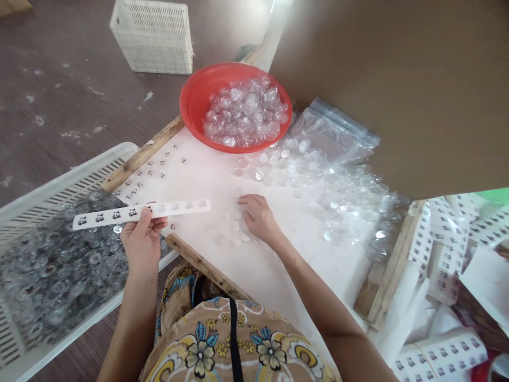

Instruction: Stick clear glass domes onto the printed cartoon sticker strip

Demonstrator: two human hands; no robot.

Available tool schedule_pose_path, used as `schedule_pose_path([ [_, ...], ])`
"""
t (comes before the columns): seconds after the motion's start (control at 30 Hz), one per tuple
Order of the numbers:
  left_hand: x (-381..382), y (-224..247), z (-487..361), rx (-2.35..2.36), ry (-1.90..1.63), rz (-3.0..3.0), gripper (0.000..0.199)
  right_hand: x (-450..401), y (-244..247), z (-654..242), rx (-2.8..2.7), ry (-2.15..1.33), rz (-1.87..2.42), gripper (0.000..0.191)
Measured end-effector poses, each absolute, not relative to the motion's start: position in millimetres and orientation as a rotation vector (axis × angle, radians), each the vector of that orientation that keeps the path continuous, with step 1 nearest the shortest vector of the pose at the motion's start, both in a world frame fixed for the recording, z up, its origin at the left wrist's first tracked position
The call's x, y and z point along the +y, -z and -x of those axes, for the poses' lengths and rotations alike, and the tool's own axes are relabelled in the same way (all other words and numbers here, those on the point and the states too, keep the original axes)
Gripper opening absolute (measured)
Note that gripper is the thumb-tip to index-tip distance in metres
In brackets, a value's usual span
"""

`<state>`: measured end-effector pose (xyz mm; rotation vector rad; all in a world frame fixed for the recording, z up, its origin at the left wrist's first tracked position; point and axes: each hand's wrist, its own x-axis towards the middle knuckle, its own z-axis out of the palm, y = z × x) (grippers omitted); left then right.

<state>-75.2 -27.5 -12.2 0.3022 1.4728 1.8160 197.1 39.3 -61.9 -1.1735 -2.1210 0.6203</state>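
Note:
My left hand [143,236] pinches a white sticker strip [105,217] printed with a row of small black panda figures, held over the table's left side. Low over the white tabletop [191,180], my right hand [258,215] has its fingers curled with the tips toward the left. Whether anything small sits in those fingers I cannot make out. Clear round plastic pieces [233,228] lie on the white surface beside and below it. More loose clear pieces [342,196] are heaped to the right. Small panda stickers [150,172] dot the table's upper left.
A red basin [194,106] of clear round pieces stands at the back, with clear plastic bags [334,130] beside it. At left, a white crate [127,151] holds many finished-looking discs. Wooden edge strips [207,265] border the table. Sticker sheets [441,355] lie at right; a white basket [159,37] stands behind.

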Motion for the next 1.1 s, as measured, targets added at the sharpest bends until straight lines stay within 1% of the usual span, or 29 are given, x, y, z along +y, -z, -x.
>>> schedule_pose_path([
  [0.2, -31.2, 8.8, 73.8, 1.487, -1.796, -0.306, 0.033, 64.1, 67.3, -212.2, -2.077, -0.398, 1.431, 0.033],
  [0.37, -32.8, 9.5, 74.8, 1.502, -1.795, -0.3, 0.03, 65.8, 78.8, -215.7, -2.095, -0.337, 1.483, 0.027],
  [0.43, -32.0, 10.5, 74.6, 1.508, -1.791, -0.292, 0.03, 63.3, 78.3, -217.5, -2.078, -0.362, 1.488, 0.028],
  [0.6, -27.7, 11.3, 72.6, 1.505, -1.786, -0.291, 0.031, 65.7, 72.0, -223.7, -1.924, -0.644, 1.531, 0.026],
  [0.77, -26.5, 12.4, 74.2, 1.501, -1.779, -0.315, 0.029, 64.6, 71.8, -225.6, -2.009, -0.541, 1.525, 0.022],
  [0.87, -27.1, 14.4, 75.8, 1.527, -1.769, -0.318, 0.027, 57.5, 69.8, -222.5, -2.084, -0.628, 1.445, 0.019],
  [0.97, -27.0, 15.4, 75.3, 1.537, -1.762, -0.323, 0.027, 57.8, 65.2, -214.7, -2.06, -0.675, 1.415, 0.021],
  [1.1, -26.9, 12.8, 73.2, 1.519, -1.764, -0.309, 0.027, 76.0, 64.9, -196.1, -2.093, -0.53, 1.389, 0.033],
])
